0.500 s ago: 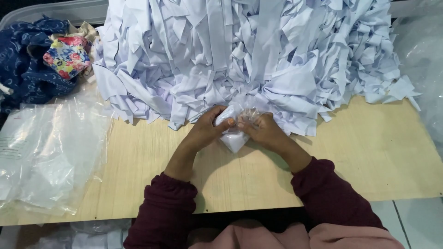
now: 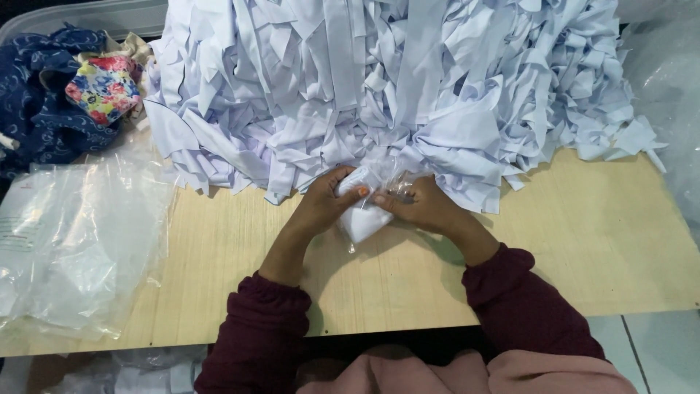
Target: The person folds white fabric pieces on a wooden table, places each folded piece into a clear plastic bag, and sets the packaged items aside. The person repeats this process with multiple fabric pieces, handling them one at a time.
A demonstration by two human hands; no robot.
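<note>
On a pale wooden table (image 2: pixel 583 241) before heaped white fabric strips (image 2: pixel 394 87), left hand (image 2: pixel 321 208) and right hand (image 2: pixel 419 206) pinch a clear bag (image 2: pixel 362 219) of folded white cloth (best gripped evenly, mouth taut).

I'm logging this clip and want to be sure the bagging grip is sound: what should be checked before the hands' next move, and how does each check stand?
1. Both hands on the piece: left hand and right hand both grip the small clear bag. Ok.
2. White folded cloth inside the bag: appears in; how far, cannot tell.
3. Bag mouth closed: hidden by fingers. Cannot tell.
4. Bare table in front of the hands: ok.
5. Pile of white cloth strips apart from the bag: not ok, its edge touches the hands.
6. Stack of clear bags lying at the left: ok.
</note>
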